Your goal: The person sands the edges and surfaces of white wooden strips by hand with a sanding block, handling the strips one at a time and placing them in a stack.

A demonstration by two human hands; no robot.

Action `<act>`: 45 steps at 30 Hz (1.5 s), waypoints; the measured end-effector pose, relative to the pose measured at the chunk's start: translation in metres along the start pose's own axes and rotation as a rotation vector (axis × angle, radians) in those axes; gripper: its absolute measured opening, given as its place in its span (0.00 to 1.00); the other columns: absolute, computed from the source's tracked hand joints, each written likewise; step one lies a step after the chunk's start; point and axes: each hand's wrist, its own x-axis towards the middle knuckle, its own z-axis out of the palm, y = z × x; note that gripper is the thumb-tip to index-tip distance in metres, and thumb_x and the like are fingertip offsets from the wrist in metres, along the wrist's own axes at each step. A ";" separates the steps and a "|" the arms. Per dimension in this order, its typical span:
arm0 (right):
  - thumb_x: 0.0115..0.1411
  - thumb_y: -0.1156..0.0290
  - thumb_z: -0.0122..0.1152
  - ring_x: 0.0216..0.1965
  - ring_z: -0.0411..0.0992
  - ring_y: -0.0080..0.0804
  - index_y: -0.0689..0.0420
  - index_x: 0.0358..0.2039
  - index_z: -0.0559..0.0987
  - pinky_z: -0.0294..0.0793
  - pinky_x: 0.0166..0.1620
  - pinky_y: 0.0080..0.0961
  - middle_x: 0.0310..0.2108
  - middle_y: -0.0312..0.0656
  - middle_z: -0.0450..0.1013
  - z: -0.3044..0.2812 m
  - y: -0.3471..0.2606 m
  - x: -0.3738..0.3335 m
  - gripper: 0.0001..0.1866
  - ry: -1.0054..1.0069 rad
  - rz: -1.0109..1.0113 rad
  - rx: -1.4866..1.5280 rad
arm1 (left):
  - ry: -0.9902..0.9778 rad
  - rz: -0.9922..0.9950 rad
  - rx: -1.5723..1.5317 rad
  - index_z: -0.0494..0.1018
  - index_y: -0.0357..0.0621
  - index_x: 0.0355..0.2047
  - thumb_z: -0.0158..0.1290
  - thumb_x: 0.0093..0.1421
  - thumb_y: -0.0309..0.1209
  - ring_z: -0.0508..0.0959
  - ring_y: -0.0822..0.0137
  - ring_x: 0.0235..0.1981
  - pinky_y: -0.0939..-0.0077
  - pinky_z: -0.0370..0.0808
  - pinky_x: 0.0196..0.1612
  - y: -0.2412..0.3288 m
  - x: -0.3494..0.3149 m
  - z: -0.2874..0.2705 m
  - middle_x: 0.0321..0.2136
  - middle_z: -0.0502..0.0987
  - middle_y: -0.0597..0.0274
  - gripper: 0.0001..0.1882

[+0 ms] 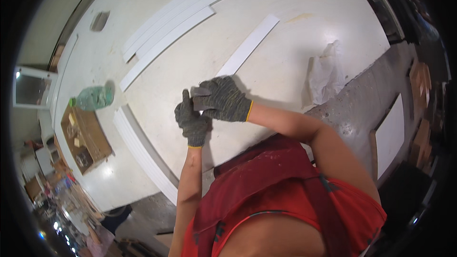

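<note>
Both hands wear dark grey knit gloves with yellow cuffs and meet over the near middle of the white table (266,128). My right hand (226,100) is closed on a small flat dark grey piece (202,103), whose exact kind I cannot make out. Close beside it, my left hand (191,120) has one finger pointing up and the others curled; what they hold, if anything, is hidden. A white strip (252,43) lies just beyond the right hand, its near end behind the glove.
Several white strips (171,24) lie far left, and a white stack (143,150) lies nearer. At left are a green plastic bottle (95,97) and a cardboard box (97,135) with small items. A crumpled plastic bag (326,74) sits by the table's right edge.
</note>
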 end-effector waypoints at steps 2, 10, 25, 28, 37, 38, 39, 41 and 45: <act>0.47 0.53 0.67 0.48 0.71 0.39 0.36 0.39 0.81 0.71 0.45 0.46 0.49 0.31 0.72 -0.011 0.011 -0.006 0.16 -0.028 0.020 0.051 | 0.099 0.103 -0.071 0.69 0.39 0.62 0.71 0.43 0.32 0.75 0.57 0.44 0.64 0.72 0.50 0.000 0.002 0.003 0.38 0.83 0.57 0.44; 0.58 0.54 0.53 0.43 0.78 0.42 0.43 0.27 0.84 0.74 0.34 0.46 0.37 0.35 0.81 -0.162 0.278 -0.022 0.13 0.129 0.700 -0.583 | 0.041 0.096 -0.075 0.74 0.42 0.57 0.77 0.29 0.29 0.76 0.56 0.36 0.59 0.73 0.43 -0.012 0.000 0.007 0.34 0.83 0.61 0.48; 0.63 0.66 0.60 0.54 0.75 0.33 0.51 0.55 0.78 0.73 0.59 0.33 0.53 0.34 0.77 -0.099 0.263 -0.067 0.19 0.547 0.661 0.335 | -0.211 -0.687 -1.012 0.75 0.36 0.53 0.59 0.58 0.30 0.77 0.68 0.44 0.72 0.75 0.44 -0.023 -0.013 -0.054 0.44 0.79 0.56 0.22; 0.64 0.69 0.56 0.59 0.72 0.31 0.57 0.59 0.74 0.69 0.64 0.32 0.59 0.37 0.73 -0.089 0.299 -0.083 0.22 0.630 0.647 0.711 | -0.079 -0.589 -0.852 0.72 0.35 0.57 0.58 0.57 0.23 0.75 0.63 0.50 0.66 0.73 0.51 -0.002 -0.012 -0.057 0.51 0.76 0.54 0.26; 0.65 0.69 0.52 0.51 0.71 0.35 0.56 0.56 0.72 0.69 0.55 0.33 0.52 0.41 0.72 -0.127 0.249 -0.087 0.19 0.163 0.489 -0.684 | 0.136 -0.107 -0.381 0.76 0.35 0.49 0.62 0.53 0.17 0.76 0.57 0.50 0.66 0.76 0.51 -0.001 -0.035 -0.020 0.46 0.80 0.55 0.21; 0.64 0.68 0.54 0.47 0.73 0.35 0.55 0.53 0.75 0.72 0.51 0.34 0.48 0.41 0.74 -0.144 0.221 -0.072 0.18 0.179 0.532 -0.638 | 0.118 -0.093 -0.333 0.79 0.36 0.46 0.63 0.52 0.17 0.77 0.56 0.50 0.66 0.76 0.52 0.001 -0.033 -0.022 0.44 0.82 0.56 0.19; 0.62 0.68 0.56 0.43 0.75 0.35 0.54 0.50 0.77 0.75 0.46 0.35 0.44 0.41 0.76 -0.148 0.191 -0.057 0.16 0.181 0.510 -0.611 | 0.149 -0.041 -0.376 0.79 0.39 0.48 0.67 0.50 0.19 0.78 0.58 0.47 0.66 0.76 0.51 -0.002 -0.032 -0.020 0.43 0.83 0.57 0.23; 0.60 0.66 0.60 0.36 0.79 0.36 0.52 0.45 0.82 0.81 0.38 0.36 0.36 0.41 0.81 -0.119 0.123 -0.027 0.13 0.127 0.371 -0.617 | 0.140 0.009 -0.211 0.83 0.49 0.44 0.71 0.45 0.23 0.80 0.61 0.42 0.68 0.77 0.47 -0.016 -0.034 -0.007 0.38 0.84 0.61 0.23; 0.53 0.57 0.64 0.38 0.77 0.36 0.43 0.32 0.79 0.77 0.36 0.37 0.33 0.35 0.75 -0.044 -0.012 0.001 0.08 0.218 -0.155 -0.162 | 0.171 -0.011 -0.199 0.84 0.50 0.41 0.73 0.42 0.26 0.79 0.61 0.37 0.67 0.76 0.41 -0.019 -0.034 -0.010 0.35 0.83 0.63 0.22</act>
